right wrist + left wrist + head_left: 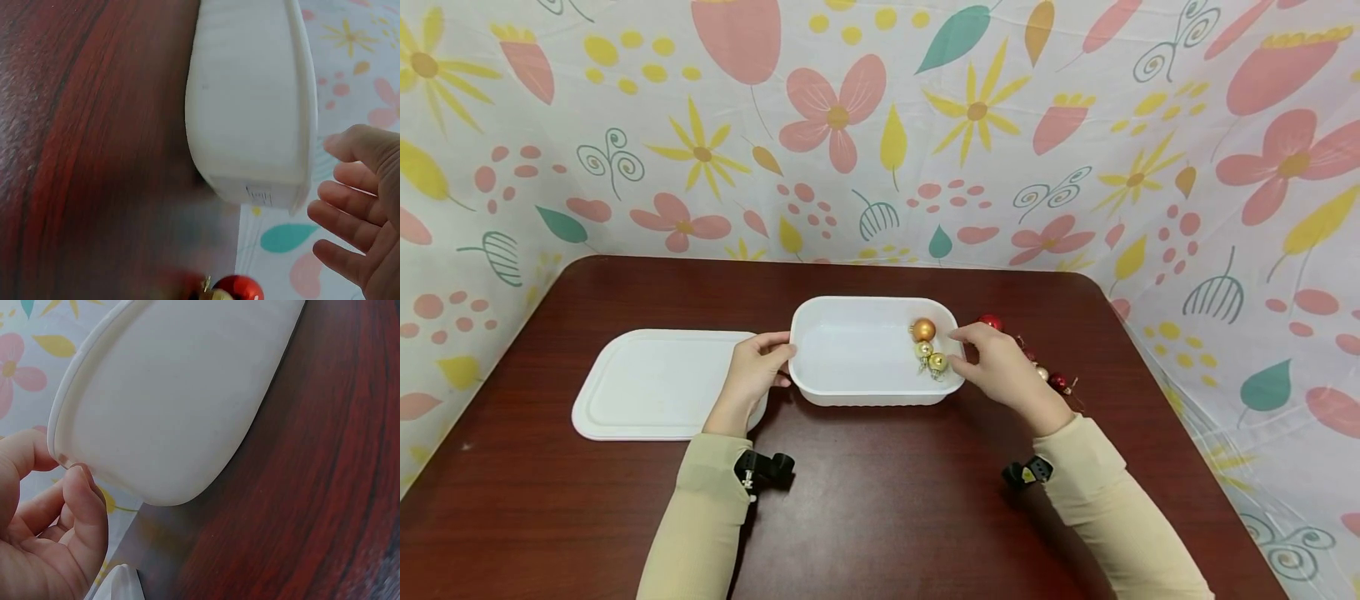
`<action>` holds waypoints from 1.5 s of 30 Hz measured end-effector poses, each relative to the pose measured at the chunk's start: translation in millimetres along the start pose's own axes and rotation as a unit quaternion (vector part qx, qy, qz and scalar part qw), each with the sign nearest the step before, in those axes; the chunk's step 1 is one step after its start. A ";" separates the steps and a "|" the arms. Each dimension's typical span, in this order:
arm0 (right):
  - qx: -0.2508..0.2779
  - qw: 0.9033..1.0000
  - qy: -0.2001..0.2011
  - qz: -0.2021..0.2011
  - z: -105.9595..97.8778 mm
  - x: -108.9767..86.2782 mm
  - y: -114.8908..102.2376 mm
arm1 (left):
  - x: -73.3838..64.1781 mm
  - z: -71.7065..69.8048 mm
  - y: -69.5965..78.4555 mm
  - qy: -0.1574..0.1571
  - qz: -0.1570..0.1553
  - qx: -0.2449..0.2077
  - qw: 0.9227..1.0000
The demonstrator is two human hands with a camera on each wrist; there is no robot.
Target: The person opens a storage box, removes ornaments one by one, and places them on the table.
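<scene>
A white plastic box (pixel 857 357) without its lid stands on the table. At its right end inside lie an orange-gold ball ornament (pixel 923 329) and two small gold ball ornaments (pixel 937 362). My left hand (pixel 756 365) pinches the left end of the rim between thumb and finger, as the left wrist view also shows. By the right end, my right hand (pixel 1004 367) hovers with fingers spread and nothing held; the right wrist view shows a gap between its fingertips (pixel 335 145) and the box wall.
The white lid (pixel 658 383) lies flat to the left, partly under my left forearm. Beyond my right hand sit a red ball ornament (pixel 991 322) and several smaller ones, including a dark red one (pixel 1058 382), partly hidden. A flowered cloth (pixel 880 133) hangs behind the brown table (pixel 880 500).
</scene>
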State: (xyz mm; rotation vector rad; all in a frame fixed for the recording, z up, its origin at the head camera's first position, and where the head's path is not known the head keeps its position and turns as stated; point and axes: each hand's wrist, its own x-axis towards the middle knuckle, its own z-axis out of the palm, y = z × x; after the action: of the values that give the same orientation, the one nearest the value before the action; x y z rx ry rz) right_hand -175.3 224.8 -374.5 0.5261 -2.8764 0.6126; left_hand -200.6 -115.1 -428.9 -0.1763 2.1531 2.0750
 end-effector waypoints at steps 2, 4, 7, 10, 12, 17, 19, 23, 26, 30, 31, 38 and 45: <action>-0.018 1.000 -0.010 -0.012 1.5 3.1 -4.9 | 0.1 0.2 0.1 0.001 -0.001 0.002 1.000; -0.039 0.999 -0.016 -0.030 3.3 5.6 -8.6 | 0.1 0.5 0.1 0.001 -0.003 0.002 1.000; -0.072 0.995 -0.020 -0.070 6.8 10.3 -12.7 | 0.5 1.2 -0.1 0.001 -0.005 0.002 1.000; -0.104 0.988 -0.025 -0.107 10.8 16.2 -16.1 | 0.7 1.3 -0.5 0.000 -0.004 0.002 1.000; -0.124 0.984 -0.032 -0.125 13.8 20.1 -17.7 | 0.6 1.4 -0.3 0.000 -0.004 0.002 1.000; -0.172 0.972 -0.051 -0.151 20.1 25.5 -19.7 | 0.0 2.1 0.9 0.000 -0.005 0.002 1.000; -0.186 0.969 -0.057 -0.152 21.7 26.5 -20.6 | 0.3 2.1 0.9 0.000 -0.006 0.001 1.000; -0.220 0.962 -0.060 -0.150 24.5 28.5 -22.4 | 1.1 2.1 1.0 0.001 -0.006 0.000 1.000; -0.247 0.956 -0.060 -0.150 26.6 30.3 -23.2 | 0.9 1.8 1.1 -0.001 -0.007 0.000 1.000; -0.272 0.949 -0.077 -0.138 28.3 32.0 -25.8 | 1.1 1.4 0.8 -0.002 -0.009 0.000 1.000; -0.277 0.948 -0.083 -0.134 28.6 32.3 -26.6 | 1.1 1.3 0.8 -0.002 -0.010 0.000 1.000; -0.299 0.940 -0.128 -0.105 28.1 35.5 -32.9 | -0.1 0.5 1.6 0.002 -0.009 -0.002 1.000; -0.297 0.940 -0.123 -0.114 29.1 36.8 -31.6 | 0.3 0.6 0.2 0.002 -0.011 -0.001 1.000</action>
State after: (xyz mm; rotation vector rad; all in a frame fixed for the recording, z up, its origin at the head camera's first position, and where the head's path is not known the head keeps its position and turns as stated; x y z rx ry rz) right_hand -200.0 174.3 -381.2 0.8524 -2.9363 -0.3809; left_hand -200.9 -114.5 -428.8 -0.2032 2.1429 2.0661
